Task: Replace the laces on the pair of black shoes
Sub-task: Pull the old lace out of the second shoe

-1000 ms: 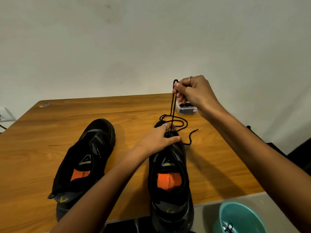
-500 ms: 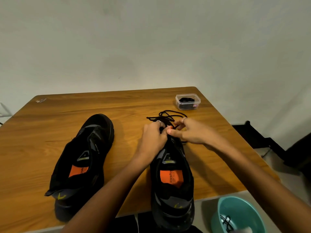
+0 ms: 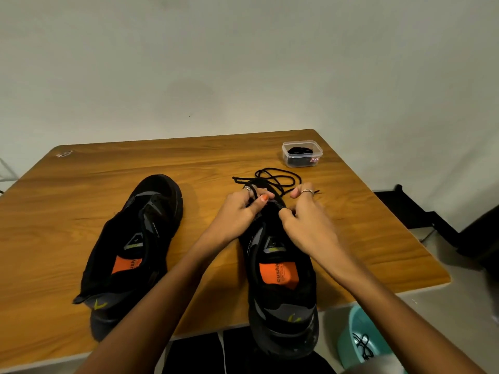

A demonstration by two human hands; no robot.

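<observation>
Two black shoes with orange insoles lie on the wooden table (image 3: pixel 81 190). The left shoe (image 3: pixel 135 247) has no lace and lies apart from my hands. The right shoe (image 3: pixel 280 287) sits in front of me, heel over the table's near edge. A black lace (image 3: pixel 278 178) lies in loose loops beyond its toe. My left hand (image 3: pixel 240 209) grips the shoe's front upper on the left side, thumb and fingers curled. My right hand (image 3: pixel 305 217) pinches the lace at the eyelets on the right side. The eyelets themselves are hidden by my fingers.
A small clear plastic box (image 3: pixel 302 153) holding a black lace stands at the table's far right corner. A teal bowl (image 3: pixel 361 344) with a dark lace in it sits on the floor at lower right. Dark furniture (image 3: pixel 432 220) stands right of the table.
My right hand came down from holding the lace high above the shoe to the eyelets at the toe. The lace now lies slack beyond the shoe. My left hand stayed on the shoe.
</observation>
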